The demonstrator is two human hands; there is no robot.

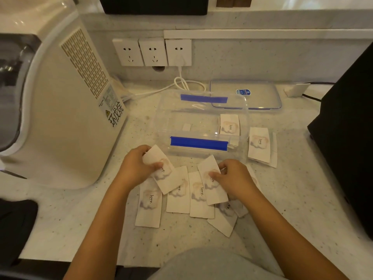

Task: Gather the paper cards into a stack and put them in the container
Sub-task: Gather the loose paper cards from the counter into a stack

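Speckled pale stone desk [292,199] with a big cream-coloured plastic appliance [66,118] on the left, slotted vent grille on its side plus a warning sticker with Chinese characters. On the back wall there's a row of three white wall sockets [152,51], and a white cable [181,82] plugged into the rightmost one loops down onto the desk. Black boxy thing [347,128] sits at the right edge, can't tell what it is.

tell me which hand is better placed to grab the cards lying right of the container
Right. The right hand is nearer the side cards beside the container; the left hand sits farther away, already holding a card.
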